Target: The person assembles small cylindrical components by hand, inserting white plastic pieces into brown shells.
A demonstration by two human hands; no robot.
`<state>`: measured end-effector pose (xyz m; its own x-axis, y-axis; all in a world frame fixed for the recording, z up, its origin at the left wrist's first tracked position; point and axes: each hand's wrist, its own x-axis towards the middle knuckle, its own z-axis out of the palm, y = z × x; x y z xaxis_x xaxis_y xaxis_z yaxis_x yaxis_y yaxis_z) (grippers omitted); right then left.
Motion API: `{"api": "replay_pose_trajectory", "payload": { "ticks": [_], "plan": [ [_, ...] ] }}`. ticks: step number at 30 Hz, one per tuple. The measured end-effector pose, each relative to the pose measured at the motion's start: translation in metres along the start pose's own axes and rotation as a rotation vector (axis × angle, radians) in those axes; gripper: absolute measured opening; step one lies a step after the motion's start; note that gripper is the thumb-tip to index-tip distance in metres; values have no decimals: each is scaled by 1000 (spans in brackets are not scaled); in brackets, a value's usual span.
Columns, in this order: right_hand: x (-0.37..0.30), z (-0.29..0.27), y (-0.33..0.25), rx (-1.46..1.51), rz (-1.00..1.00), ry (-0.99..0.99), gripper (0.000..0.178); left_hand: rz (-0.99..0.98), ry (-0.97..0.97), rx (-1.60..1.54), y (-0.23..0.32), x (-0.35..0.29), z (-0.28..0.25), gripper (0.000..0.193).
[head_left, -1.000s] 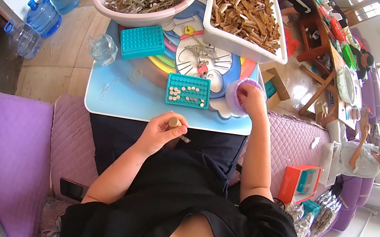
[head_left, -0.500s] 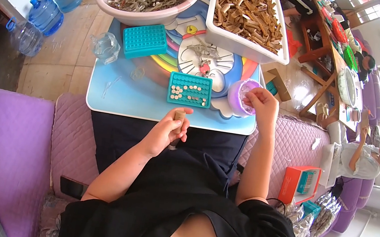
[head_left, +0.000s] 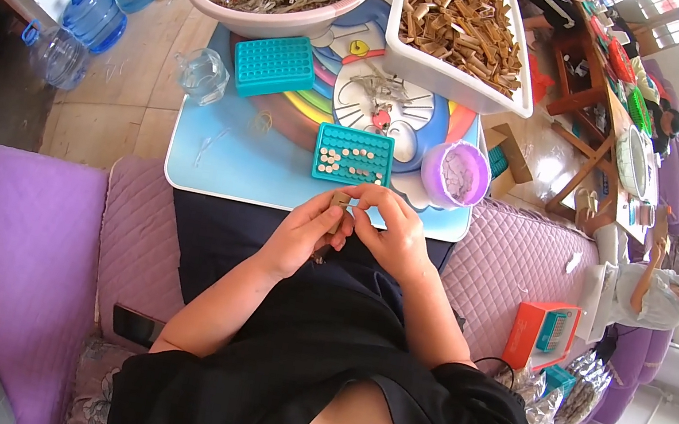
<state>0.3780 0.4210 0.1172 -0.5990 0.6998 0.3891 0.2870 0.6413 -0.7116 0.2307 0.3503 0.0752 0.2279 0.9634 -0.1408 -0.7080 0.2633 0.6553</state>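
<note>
Just off the table's near edge, my two hands meet in front of my lap. Closed around a small brown, roll-like piece [head_left: 341,200] is my left hand [head_left: 300,232]. My right hand [head_left: 398,238] pinches at that piece's upper end, with something small and pale at the fingertips, too small to name. Straight beyond the hands lies a teal tray of small hollows [head_left: 356,137], several holding round, pale discs. To its right stands a purple bowl [head_left: 432,181] with whitish bits inside.
On the blue table [head_left: 245,183] are a second teal tray [head_left: 274,65], a clear jug [head_left: 202,76], a pink basin [head_left: 299,24] of tangled strips and a white bin [head_left: 458,94] of brown pieces. Water bottles [head_left: 93,18] stand left; another person [head_left: 659,288] sits far right.
My right hand has left the purple bowl and come back to my left hand, where it now touches the brown piece's end. The whole view has shifted slightly.
</note>
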Motion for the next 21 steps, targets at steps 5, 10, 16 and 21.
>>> {"api": "replay_pose_trajectory", "payload": {
  "ticks": [5, 10, 16, 21],
  "plan": [
    [1, -1, 1, -16, -16, 0, 16, 2, 2, 3, 2, 0, 0, 34],
    [0, 2, 4, -51, -49, 12, 17, -4, 20, -2, 0, 1, 0, 35],
    [-1, 4, 7, -150, -130, -42, 18, 85, 96, 267, -9, 1, -6, 38],
    [-4, 7, 10, -122, -88, -81, 18, 85, 169, 548, -7, -1, -4, 41]
  ]
}}
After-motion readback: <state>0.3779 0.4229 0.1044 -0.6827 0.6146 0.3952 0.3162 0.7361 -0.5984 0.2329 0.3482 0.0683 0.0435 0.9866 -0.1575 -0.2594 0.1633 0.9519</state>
